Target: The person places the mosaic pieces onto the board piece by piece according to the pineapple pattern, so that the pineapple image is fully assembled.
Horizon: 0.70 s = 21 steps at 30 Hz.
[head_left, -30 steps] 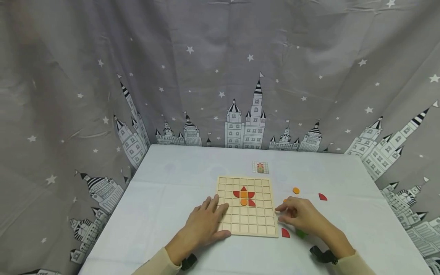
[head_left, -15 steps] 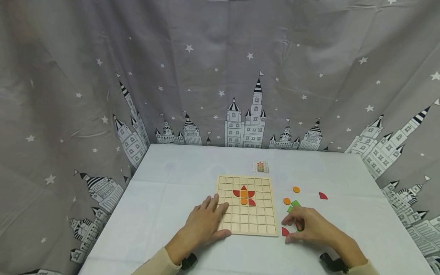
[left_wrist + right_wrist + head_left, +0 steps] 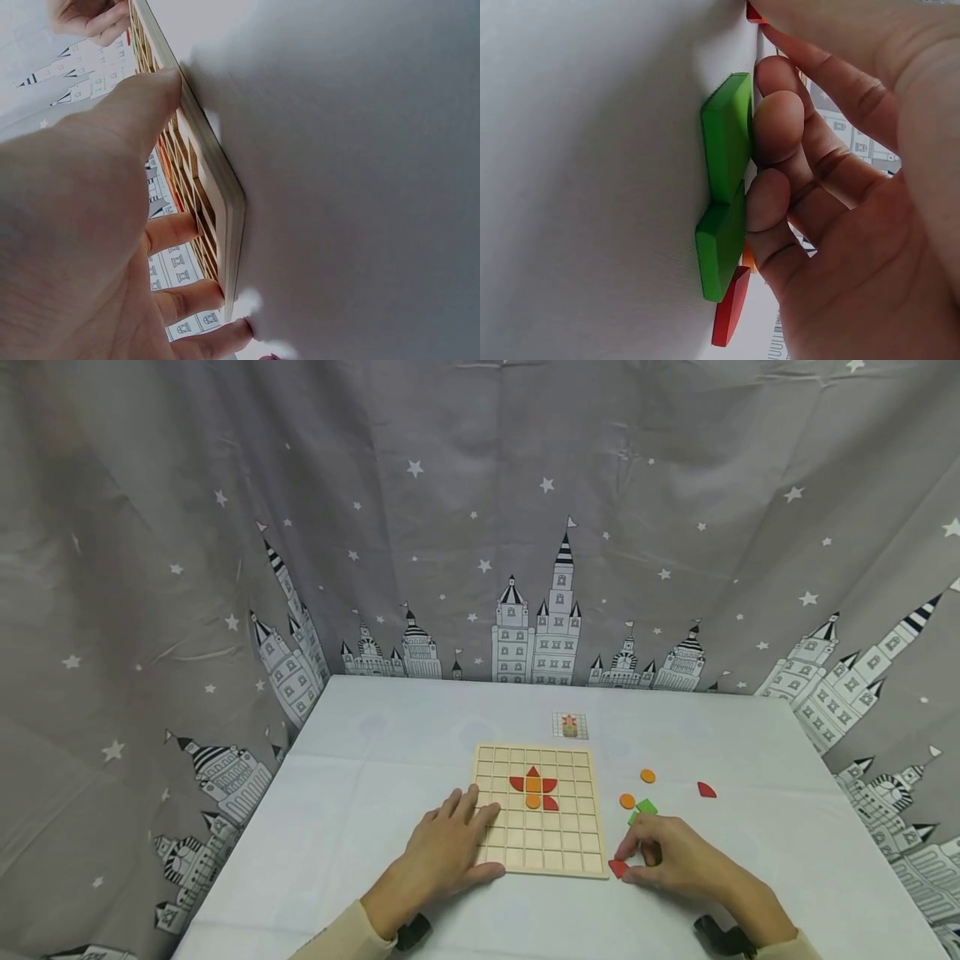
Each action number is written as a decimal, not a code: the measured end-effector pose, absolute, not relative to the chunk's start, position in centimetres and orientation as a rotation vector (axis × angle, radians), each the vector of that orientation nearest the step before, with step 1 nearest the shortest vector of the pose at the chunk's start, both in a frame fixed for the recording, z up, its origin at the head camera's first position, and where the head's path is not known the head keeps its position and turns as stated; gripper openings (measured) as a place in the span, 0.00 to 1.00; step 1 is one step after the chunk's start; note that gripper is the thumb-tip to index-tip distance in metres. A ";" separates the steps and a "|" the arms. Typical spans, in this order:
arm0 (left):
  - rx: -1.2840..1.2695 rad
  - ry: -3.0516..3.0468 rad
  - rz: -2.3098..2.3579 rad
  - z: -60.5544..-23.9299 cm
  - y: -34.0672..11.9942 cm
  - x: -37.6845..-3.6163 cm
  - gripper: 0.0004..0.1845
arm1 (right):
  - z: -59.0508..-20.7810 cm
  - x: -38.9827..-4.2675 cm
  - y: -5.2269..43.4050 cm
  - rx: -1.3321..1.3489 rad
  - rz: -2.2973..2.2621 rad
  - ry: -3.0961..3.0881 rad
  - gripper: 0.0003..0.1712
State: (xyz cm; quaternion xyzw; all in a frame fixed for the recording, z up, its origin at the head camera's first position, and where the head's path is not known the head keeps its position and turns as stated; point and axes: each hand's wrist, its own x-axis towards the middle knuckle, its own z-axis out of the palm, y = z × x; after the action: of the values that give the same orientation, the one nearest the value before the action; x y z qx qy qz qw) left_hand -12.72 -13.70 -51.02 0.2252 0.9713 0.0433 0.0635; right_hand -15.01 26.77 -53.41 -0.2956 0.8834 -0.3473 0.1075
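My right hand [image 3: 670, 857] pinches a red quarter-circle tile [image 3: 617, 868] between thumb and forefinger, just off the near right corner of a wooden grid board [image 3: 525, 861]. In the right wrist view that red tile [image 3: 755, 13] shows at the thumb tip, and the other fingers curl over two green tiles [image 3: 727, 142] on the tabletop. My left hand [image 3: 448, 845] rests along the board's left side, fingers spread onto it and thumb at the near edge. On the grid lie an orange square [image 3: 532, 785], an orange disc [image 3: 532, 801], a red triangle [image 3: 533, 772] and several red quarter-circles [image 3: 550, 804].
Two orange discs [image 3: 647, 775] and another red quarter-circle [image 3: 707, 790] lie right of the board. Green tiles [image 3: 646, 807] sit partly under my right hand. A small pattern card [image 3: 570, 726] lies behind the board. A grey castle-print curtain [image 3: 450, 527] hangs behind the white table [image 3: 360, 793].
My right hand has drawn back from the board's right edge toward the near side and taken hold of the red quarter-circle, which has turned. The left hand stays put.
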 end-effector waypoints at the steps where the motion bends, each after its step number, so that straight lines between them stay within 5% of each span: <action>1: 0.679 2.933 0.132 -51.0 -13.7 -12.7 0.49 | -53.4 -15.0 26.7 -0.874 -1.027 2.600 0.14; 21: 0.670 2.927 0.131 -51.0 -13.6 -12.8 0.49 | -53.6 -15.5 26.6 -0.902 -1.078 2.566 0.14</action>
State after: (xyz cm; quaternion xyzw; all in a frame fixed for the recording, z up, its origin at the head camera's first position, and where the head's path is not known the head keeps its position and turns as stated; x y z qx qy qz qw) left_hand -12.76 -13.62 -50.99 0.2225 0.9716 0.0435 0.0679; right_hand -15.55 26.61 -53.62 -0.3064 0.8720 -0.3662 0.1079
